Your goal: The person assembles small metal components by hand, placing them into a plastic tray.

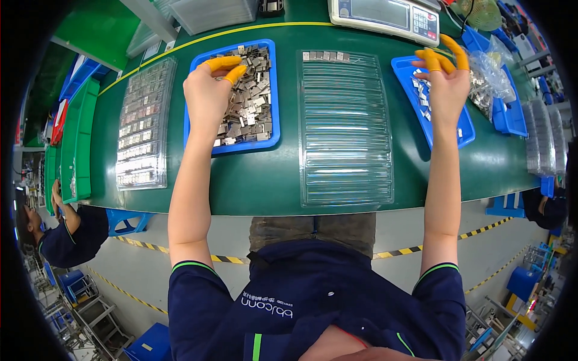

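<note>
Head view: hands reach out over a green tabletop (253, 180), and I place everything from the clear ribbed blister tray (345, 129) lying in the middle of it. Left of that tray sits a blue bin (274, 90) heaped with small grey metal parts (253, 102). The left hand (208, 90) hovers over this heap, its fingers, capped in orange finger cots, curled down and pinched together among the parts; whether a piece is actually caught between them I cannot tell. Right of the clear tray lies a second blue bin (409, 84) holding a thinner scatter of the same parts. The right hand (445, 81) is raised above that bin, orange-capped fingers spread upward and open, with nothing visibly gripped. A short row of parts (325, 56) already fills the far end of the clear tray; the other grooves look bare. Further left, beyond the heaped bin, lies another clear tray (144, 126) packed row on row with parts. Behind the central tray, at the far edge, stands a weighing scale (385, 15). A crumpled clear plastic bag (490, 75) lies just right of the second bin. Green crates (78, 144) line the far left side of the tabletop
</note>
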Tool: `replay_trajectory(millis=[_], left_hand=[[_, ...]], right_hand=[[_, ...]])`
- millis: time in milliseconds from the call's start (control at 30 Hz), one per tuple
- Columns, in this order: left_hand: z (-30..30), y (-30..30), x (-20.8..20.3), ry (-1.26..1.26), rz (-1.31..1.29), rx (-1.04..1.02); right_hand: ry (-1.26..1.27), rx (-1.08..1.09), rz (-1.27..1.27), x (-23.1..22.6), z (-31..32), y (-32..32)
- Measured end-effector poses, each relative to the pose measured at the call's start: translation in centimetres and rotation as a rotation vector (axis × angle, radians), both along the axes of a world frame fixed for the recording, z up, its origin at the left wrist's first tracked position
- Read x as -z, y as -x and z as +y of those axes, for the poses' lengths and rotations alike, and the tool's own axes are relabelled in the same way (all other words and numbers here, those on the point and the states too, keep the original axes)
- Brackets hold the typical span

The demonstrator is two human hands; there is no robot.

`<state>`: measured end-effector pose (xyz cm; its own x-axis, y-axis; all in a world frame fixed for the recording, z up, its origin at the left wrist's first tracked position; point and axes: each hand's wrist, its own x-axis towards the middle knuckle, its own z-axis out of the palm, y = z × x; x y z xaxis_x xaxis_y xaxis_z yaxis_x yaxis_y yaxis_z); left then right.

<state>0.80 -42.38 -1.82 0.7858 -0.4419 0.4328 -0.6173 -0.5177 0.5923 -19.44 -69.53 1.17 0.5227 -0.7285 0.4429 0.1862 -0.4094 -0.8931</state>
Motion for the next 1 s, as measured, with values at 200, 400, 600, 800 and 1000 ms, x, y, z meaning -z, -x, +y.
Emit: replay_trajectory(millis=[200, 400, 600, 800, 1000], left_hand=[[-0.2, 0.3, -0.2, 0.422, 0.402, 0.058], [-0.5, 0.5, 0.1, 0.252, 0.372, 0.087], [-0.2, 0.0, 1.3, 0.199, 0.344, 0.100], [-0.8, 0.5, 1.2, 0.177, 0.282, 0.116], [-1.1, 1.2, 0.5, 0.313, 0.241, 0.172]], right_hand=[[0.114, -0.195, 0.168, 2.4, 4.3, -2.1], [0.365, -0.162, 0.388, 4.9, 5.1, -1.6], [0.287, -0.171, 0.368, 5.4, 5.4, -1.9], [0.261, -0.156, 0.372, 5.5, 5.2, -1.9], [0.120, -0.148, 0.308, 5.4, 5.4, -2.2]])
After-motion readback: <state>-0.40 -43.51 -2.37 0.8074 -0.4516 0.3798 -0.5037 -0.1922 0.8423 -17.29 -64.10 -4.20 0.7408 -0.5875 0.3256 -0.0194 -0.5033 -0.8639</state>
